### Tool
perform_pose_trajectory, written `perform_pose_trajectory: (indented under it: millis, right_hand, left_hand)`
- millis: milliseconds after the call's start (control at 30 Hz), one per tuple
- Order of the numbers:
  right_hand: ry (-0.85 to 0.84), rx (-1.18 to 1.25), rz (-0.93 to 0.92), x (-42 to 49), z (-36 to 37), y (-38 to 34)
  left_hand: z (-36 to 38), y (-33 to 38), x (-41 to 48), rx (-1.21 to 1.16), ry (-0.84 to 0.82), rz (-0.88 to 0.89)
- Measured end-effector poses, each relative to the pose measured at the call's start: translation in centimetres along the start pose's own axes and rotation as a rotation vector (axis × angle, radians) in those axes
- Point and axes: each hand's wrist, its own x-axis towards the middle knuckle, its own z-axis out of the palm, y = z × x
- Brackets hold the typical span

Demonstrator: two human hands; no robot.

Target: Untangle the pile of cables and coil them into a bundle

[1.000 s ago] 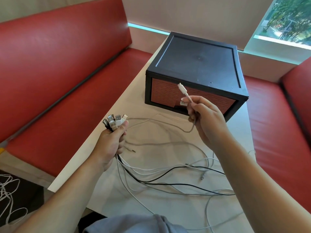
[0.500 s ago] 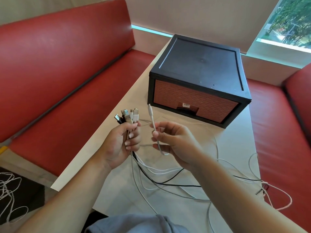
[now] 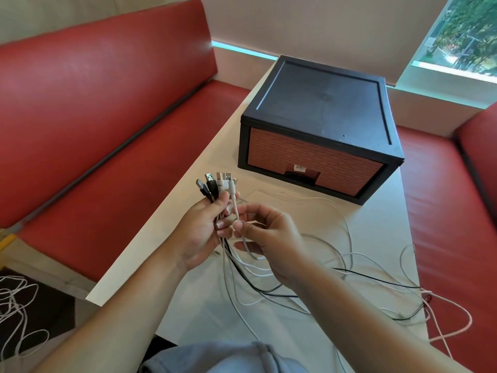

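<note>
Head view, left hand: we see our left hand (image 3: 200,232) closed in a fist round a bunch of black and white cable ends (image 3: 215,185), whose metal plugs fan out above the knuckles.
Head view, right hand: our right hand (image 3: 269,238) pinches a thin white cable (image 3: 233,200) between thumb and forefinger, the other fingers loosely curled.
Cable and hands: the thin white cable rises from that pinch, and its plug stands upright against the right side of the bunch. The two hands sit just beside each other; we cannot tell whether their fingers touch.
Loose cable lengths: black, white and grey cable lengths (image 3: 295,278) drop from the left fist and spread in crossing loops over the white table (image 3: 376,224), mostly under and right of our right forearm.
Pale pink cable (image 3: 454,327): it loops off the table's right edge, over the red bench seat (image 3: 457,211).
Black box with reddish-brown drawer front (image 3: 322,117): it stands at the table's far end, well apart from both hands.
Floor: a tangle of white cords (image 3: 16,305) lies at lower left.
</note>
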Motion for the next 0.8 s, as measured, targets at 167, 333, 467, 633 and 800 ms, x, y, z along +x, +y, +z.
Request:
perform_pose_trajectory:
  millis: [167,333,467,633,800]
  right_hand:
    - [0.040,0.006,-0.024,0.1,0.4,0.2]
    - [0.070,0.027,-0.057,0.2,0.3,0.2]
    - [0.111,0.027,-0.080,0.4,0.2,0.3]
    - [0.172,-0.055,-0.090,0.6,0.3,0.5]
    - [0.203,-0.137,-0.113,0.7,0.2,1.0]
  left_hand:
    - [0.5,-0.7,-0.1,0.090,0.017,0.041]
    - [1.0,-0.6,-0.1,0.083,0.020,0.036]
    - [0.9,-0.3,0.1,-0.044,-0.008,-0.053]
    - [1.6,0.0,-0.3,-0.052,-0.084,-0.105]
    - [2.0,-0.4,-0.5,0.091,0.020,-0.010]
